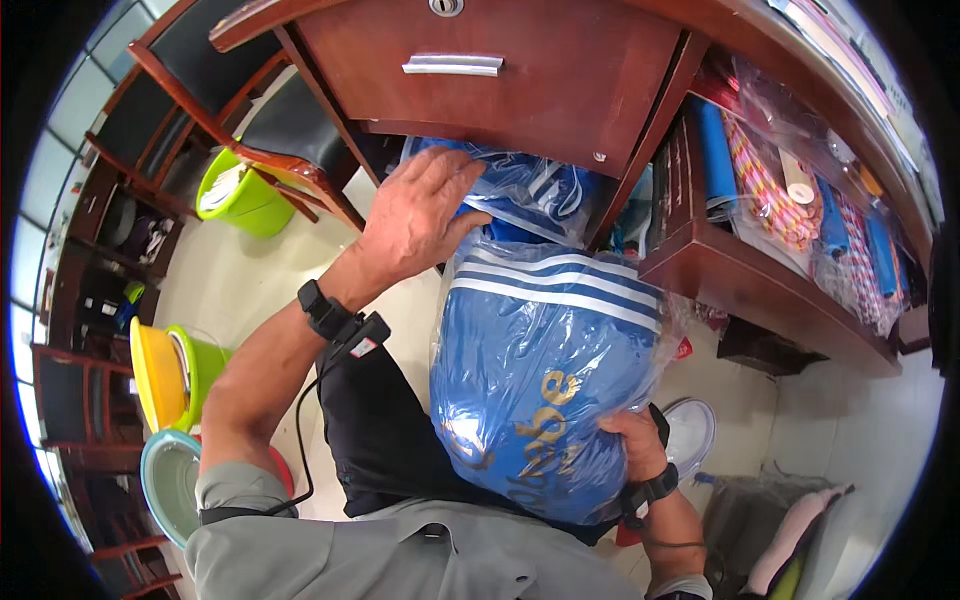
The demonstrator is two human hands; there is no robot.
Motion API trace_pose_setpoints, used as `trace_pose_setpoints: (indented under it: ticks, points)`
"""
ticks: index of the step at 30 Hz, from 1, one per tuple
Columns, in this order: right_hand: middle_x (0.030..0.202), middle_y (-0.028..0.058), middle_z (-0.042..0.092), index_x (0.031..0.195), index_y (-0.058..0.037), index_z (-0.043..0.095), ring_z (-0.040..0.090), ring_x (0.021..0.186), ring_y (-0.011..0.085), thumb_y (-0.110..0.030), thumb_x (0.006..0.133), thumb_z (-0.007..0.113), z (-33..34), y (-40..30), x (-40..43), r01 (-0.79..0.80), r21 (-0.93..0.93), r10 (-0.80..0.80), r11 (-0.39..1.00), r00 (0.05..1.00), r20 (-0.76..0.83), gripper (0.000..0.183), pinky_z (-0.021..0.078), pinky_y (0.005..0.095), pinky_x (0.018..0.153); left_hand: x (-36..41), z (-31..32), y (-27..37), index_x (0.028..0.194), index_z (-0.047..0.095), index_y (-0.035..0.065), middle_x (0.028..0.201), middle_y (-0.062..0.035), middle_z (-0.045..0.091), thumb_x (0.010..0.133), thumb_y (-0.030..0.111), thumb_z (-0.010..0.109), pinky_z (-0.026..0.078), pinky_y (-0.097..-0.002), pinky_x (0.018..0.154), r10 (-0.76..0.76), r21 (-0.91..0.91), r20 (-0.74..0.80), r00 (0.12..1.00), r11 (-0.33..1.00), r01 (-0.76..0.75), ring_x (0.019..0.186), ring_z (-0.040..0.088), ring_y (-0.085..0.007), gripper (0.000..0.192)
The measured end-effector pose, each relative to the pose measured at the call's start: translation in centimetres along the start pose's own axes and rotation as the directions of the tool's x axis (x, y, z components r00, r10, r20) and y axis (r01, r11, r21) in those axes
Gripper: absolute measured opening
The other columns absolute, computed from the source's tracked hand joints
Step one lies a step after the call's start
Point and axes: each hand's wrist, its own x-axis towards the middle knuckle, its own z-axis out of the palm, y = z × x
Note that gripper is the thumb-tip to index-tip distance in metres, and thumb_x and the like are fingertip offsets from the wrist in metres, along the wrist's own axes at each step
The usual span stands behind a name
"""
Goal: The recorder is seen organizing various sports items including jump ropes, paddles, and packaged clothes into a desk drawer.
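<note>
A folded blue garment in a clear plastic bag lies across my lap, white stripes at its top and gold lettering lower down. My right hand grips its lower right edge, thumb on top of the plastic. In the opening under the wooden drawer front, more blue-and-white clothing in clear plastic is visible. Beside this clothing, at the left of the opening, is my left hand, thumb apart from the fingers and nothing seen between them. The back of the compartment is hidden.
At right, an open wooden drawer juts out, filled with bagged patterned ropes. A black-seated chair and a green bin stand at left. Nearer are a yellow basin and a pale blue basin.
</note>
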Motion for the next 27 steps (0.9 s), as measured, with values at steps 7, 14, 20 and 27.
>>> trace_pose_setpoints:
  ticks: [7, 14, 20, 27]
  points:
    - [0.125, 0.0195, 0.058, 0.137, 0.0032, 0.041, 0.062, 0.108, 0.0334, -0.001, 0.073, 0.058, 1.4, 1.5, -0.2, 0.062, -0.018, -0.064, 0.998, 0.992, -0.108, 0.066, 0.0498, 0.0439, 0.097, 1.3, 4.0, -1.9, 0.125, 0.053, -0.0058, 0.130, -0.0213, 0.052, 0.074, 0.041, 0.075, 0.032, -0.0499, 0.107, -0.037, 0.029, -0.129, 0.991, 0.999, 0.041, 0.128, 0.042, -0.0385, 0.072]
    - [0.124, 0.0178, 0.060, 0.136, 0.0022, 0.044, 0.063, 0.108, 0.0317, -0.001, 0.072, 0.060, 2.2, 2.3, -0.3, 0.047, -0.013, -0.049, 0.999, 0.990, -0.133, 0.065, 0.0511, 0.0428, 0.094, 4.7, 6.4, -6.3, 0.123, 0.058, 0.0037, 0.120, -0.0238, 0.059, 0.089, 0.059, 0.053, 0.041, -0.0496, 0.098, 0.099, -0.217, -0.178, 0.979, 0.966, -0.137, 0.115, 0.053, -0.0396, 0.065]
    - [0.121, 0.0166, 0.062, 0.135, 0.0026, 0.045, 0.065, 0.103, 0.0308, -0.002, 0.071, 0.062, 2.0, 2.7, 0.5, 0.051, -0.033, -0.055, 0.998, 0.986, -0.155, 0.066, 0.0523, 0.0419, 0.092, 7.3, 8.9, -6.0, 0.120, 0.061, 0.0116, 0.116, -0.0117, 0.064, 0.091, 0.050, 0.054, 0.045, -0.0471, 0.094, 0.006, -0.083, -0.240, 0.971, 0.996, -0.027, 0.107, 0.059, -0.0321, 0.048]
    - [0.121, 0.0148, 0.062, 0.132, 0.0033, 0.048, 0.063, 0.104, 0.0276, -0.002, 0.073, 0.063, 1.8, 2.5, 2.3, 0.046, 0.038, -0.043, 0.998, 0.997, -0.071, 0.061, 0.0497, 0.0396, 0.094, 5.7, 8.9, -6.5, 0.121, 0.061, 0.0145, 0.116, -0.0105, 0.065, 0.091, 0.054, 0.051, 0.045, -0.0475, 0.094, 0.076, -0.003, -0.243, 0.967, 0.997, -0.079, 0.109, 0.059, -0.0299, 0.051]
